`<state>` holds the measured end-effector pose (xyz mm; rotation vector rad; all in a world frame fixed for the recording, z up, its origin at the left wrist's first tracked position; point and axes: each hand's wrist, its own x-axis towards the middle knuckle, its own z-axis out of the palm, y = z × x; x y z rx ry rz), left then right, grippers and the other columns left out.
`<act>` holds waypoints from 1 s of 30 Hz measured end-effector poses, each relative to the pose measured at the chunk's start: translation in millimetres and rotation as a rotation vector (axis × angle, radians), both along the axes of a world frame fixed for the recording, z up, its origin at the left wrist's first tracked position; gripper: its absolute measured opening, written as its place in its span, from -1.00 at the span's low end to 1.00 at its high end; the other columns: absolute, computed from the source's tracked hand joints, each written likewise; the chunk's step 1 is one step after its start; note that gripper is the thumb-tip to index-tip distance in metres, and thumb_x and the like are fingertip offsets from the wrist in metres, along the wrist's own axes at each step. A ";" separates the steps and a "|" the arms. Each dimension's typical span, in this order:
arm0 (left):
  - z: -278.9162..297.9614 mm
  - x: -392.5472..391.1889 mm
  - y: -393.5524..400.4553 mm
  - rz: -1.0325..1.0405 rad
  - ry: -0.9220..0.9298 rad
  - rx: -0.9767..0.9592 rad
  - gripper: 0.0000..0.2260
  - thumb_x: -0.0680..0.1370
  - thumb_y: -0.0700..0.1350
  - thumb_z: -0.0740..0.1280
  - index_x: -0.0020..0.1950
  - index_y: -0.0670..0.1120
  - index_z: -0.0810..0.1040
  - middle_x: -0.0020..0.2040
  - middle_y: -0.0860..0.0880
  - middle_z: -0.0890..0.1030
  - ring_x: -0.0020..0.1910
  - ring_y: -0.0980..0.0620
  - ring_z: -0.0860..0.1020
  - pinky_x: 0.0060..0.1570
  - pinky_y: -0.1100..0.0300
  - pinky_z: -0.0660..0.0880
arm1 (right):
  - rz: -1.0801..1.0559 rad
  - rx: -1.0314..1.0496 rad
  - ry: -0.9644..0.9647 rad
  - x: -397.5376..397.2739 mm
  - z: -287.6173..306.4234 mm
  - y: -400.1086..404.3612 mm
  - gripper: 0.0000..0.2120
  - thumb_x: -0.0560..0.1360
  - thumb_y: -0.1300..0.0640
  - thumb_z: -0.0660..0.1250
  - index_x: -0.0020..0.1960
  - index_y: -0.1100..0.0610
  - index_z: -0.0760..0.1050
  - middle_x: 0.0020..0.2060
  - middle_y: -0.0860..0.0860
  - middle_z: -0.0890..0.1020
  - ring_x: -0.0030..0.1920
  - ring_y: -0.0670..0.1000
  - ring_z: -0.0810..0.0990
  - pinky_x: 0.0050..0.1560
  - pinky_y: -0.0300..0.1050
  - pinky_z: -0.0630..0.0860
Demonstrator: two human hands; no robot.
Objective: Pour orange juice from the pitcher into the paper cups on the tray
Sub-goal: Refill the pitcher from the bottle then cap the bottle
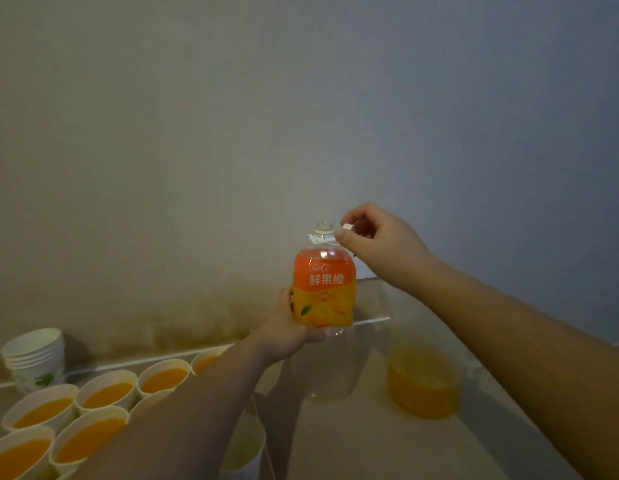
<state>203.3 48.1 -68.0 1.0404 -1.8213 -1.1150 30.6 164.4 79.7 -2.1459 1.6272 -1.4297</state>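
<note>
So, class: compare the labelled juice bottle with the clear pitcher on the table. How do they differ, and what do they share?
1. The juice bottle is held in the air by the left hand; the pitcher stands on the table.
2. The bottle wears an orange-and-yellow label; the pitcher is plain and clear.
3. The bottle has a narrow neck; the pitcher is wide.
Both are transparent and upright.

Dim, soft indoor light leaves the wall (232, 133) grey and grainy, the whole picture slightly blurred, with wide-angle bending at the edges and faint shadows beside the stacked cups (34, 358).
</note>
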 end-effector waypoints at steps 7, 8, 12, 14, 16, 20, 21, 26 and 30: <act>-2.1 3.5 -6.9 -0.014 -0.019 0.005 0.01 0.20 0.02 0.73 0.49 0.19 0.20 0.30 0.09 0.57 0.25 0.02 0.59 0.21 -0.07 0.60 | -0.058 -0.047 -0.007 8.9 10.6 -49.0 -0.77 0.57 -0.10 0.35 0.17 -0.05 0.45 0.00 -0.16 0.55 0.01 -0.11 0.55 -0.17 -0.27 0.50; -2.0 3.6 -7.1 -0.024 -0.015 0.004 -0.01 0.23 -0.01 0.72 0.49 0.18 0.19 0.30 0.09 0.56 0.25 0.03 0.58 0.19 -0.02 0.60 | -0.049 -0.035 0.004 9.3 10.4 -53.3 -0.76 0.59 -0.10 0.33 0.21 -0.05 0.46 0.04 -0.16 0.55 0.04 -0.11 0.54 -0.15 -0.29 0.47; -1.1 2.8 -6.2 -0.033 0.008 -0.011 -0.05 0.30 -0.10 0.70 0.50 0.16 0.18 0.30 0.07 0.54 0.24 0.05 0.57 0.14 0.08 0.60 | -0.040 0.032 0.029 5.9 9.0 -65.7 -0.71 0.60 -0.10 0.31 0.28 -0.04 0.51 0.04 -0.15 0.56 0.08 -0.10 0.55 -0.14 -0.29 0.45; -2.3 2.8 -6.4 -0.039 0.016 -0.013 -0.05 0.30 -0.09 0.70 0.50 0.17 0.17 0.30 0.07 0.54 0.25 0.04 0.56 0.12 0.10 0.61 | -0.048 0.046 0.011 3.6 7.4 -69.1 -0.72 0.60 -0.11 0.30 0.26 -0.04 0.52 0.01 -0.16 0.57 0.03 -0.12 0.56 -0.17 -0.29 0.45; -3.1 3.0 -6.2 -0.043 0.016 -0.014 -0.06 0.30 -0.06 0.70 0.49 0.19 0.17 0.30 0.08 0.53 0.25 0.04 0.56 0.13 0.10 0.61 | -0.038 0.053 -0.003 2.9 6.1 -70.5 -0.73 0.61 -0.09 0.30 0.25 -0.04 0.53 0.00 -0.16 0.58 -0.01 -0.14 0.56 -0.18 -0.28 0.47; -3.3 2.8 -6.5 -0.037 0.021 -0.021 -0.04 0.29 -0.04 0.70 0.50 0.20 0.17 0.30 0.11 0.54 0.25 0.07 0.56 0.18 0.07 0.58 | -0.015 0.086 0.001 3.2 9.8 -71.6 -0.75 0.60 -0.04 0.32 0.25 -0.03 0.54 0.00 -0.13 0.58 -0.04 -0.15 0.56 -0.24 -0.30 0.46; -3.2 2.4 -6.3 -0.035 0.019 -0.024 -0.04 0.29 -0.05 0.70 0.50 0.20 0.17 0.29 0.11 0.54 0.24 0.08 0.56 0.15 0.11 0.57 | -0.018 0.090 0.008 3.4 11.6 -71.8 -0.76 0.60 -0.05 0.34 0.23 -0.03 0.54 -0.01 -0.13 0.58 -0.05 -0.14 0.56 -0.25 -0.30 0.46; -4.1 2.8 -6.5 -0.029 0.017 -0.039 0.01 0.26 0.00 0.72 0.52 0.21 0.16 0.31 0.11 0.53 0.25 0.08 0.55 0.21 0.02 0.59 | -0.019 0.107 -0.011 7.6 18.2 -74.0 -0.81 0.52 -0.07 0.44 0.04 -0.02 0.52 -0.07 -0.08 0.59 -0.07 -0.07 0.59 -0.21 -0.19 0.51; -3.3 3.1 -4.8 -0.031 0.017 -0.039 0.00 0.25 0.01 0.71 0.50 0.24 0.16 0.30 0.12 0.53 0.25 0.08 0.56 0.22 -0.01 0.59 | 0.018 0.144 -0.003 7.4 21.7 -73.8 -0.84 0.54 0.00 0.41 0.09 -0.03 0.54 -0.01 -0.08 0.60 -0.03 -0.09 0.58 -0.16 -0.19 0.54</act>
